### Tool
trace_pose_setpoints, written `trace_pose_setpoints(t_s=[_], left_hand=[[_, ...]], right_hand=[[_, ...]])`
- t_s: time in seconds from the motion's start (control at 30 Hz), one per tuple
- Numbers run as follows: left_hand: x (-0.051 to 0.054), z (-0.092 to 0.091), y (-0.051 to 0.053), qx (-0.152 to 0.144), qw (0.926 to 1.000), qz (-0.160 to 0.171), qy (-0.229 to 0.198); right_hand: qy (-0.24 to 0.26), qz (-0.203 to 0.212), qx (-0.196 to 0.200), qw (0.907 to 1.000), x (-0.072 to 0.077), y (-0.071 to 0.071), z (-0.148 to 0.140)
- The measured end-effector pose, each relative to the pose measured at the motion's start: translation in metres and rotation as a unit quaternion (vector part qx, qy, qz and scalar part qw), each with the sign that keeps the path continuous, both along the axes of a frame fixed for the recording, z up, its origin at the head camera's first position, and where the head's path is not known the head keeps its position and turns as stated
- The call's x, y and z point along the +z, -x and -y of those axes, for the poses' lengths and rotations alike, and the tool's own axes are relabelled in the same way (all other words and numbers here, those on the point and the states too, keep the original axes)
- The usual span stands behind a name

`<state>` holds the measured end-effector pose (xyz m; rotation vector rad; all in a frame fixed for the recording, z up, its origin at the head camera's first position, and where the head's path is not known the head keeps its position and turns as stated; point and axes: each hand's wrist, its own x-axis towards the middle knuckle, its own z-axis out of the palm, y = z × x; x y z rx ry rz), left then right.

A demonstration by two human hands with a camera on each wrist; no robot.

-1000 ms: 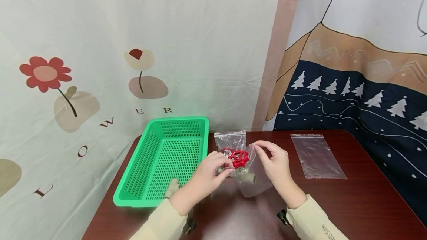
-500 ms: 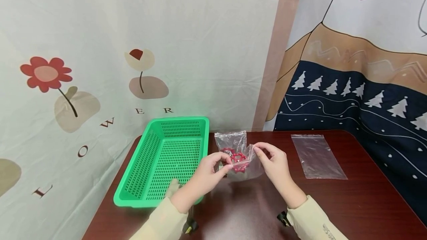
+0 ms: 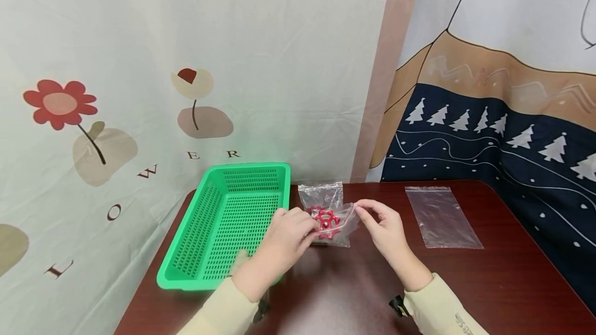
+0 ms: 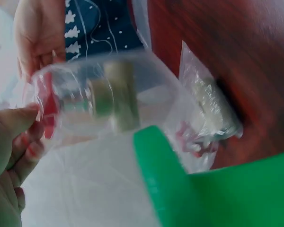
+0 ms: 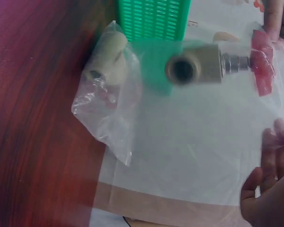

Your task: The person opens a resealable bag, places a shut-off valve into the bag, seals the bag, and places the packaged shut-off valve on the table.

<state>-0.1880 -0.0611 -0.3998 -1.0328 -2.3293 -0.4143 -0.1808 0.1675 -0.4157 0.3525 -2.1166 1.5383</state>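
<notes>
The left grip (image 3: 288, 234) pinches the edge of a clear plastic bag (image 3: 342, 239) between thumb and fingers; the right grip (image 3: 384, 226) pinches the same bag by its other side, thumb against forefinger. The bag hangs between them, raised above the table (image 3: 512, 283). Inside it sits a valve (image 5: 199, 66), its red handwheel (image 3: 326, 220) at the end nearest the fingers and its beige tubular body at the far end, with a metal stem between.

Just behind, on the table, lies a second bag (image 3: 321, 194) holding another beige fitting (image 5: 111, 52) with a red part. It is near the right side of a green basket (image 3: 195, 285), which stands beside the left forearm. A flat clear bag (image 3: 444, 218) lies on the table, apart from the right grip. A printed cloth (image 3: 288, 66) hangs behind.
</notes>
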Motion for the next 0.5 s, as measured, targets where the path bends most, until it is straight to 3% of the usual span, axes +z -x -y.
trace_pose_setpoints(t_s=[0.13, 0.33, 0.5], left_hand=[[0.002, -0.003, -0.003, -0.028, 0.9974, -0.062, 0.024], [0.003, -0.001, -0.005, -0.064, 0.9924, -0.099, 0.037], [0.007, 0.001, -0.003, -0.053, 0.9946, -0.089, -0.004]], right_hand=[[-0.024, 0.034, -0.009, 0.9991, 0.007, -0.003, 0.007], [-0.036, 0.082, 0.007, 0.9960, -0.012, 0.009, 0.004], [-0.003, 0.067, 0.002, 0.9978, 0.000, 0.002, 0.006]])
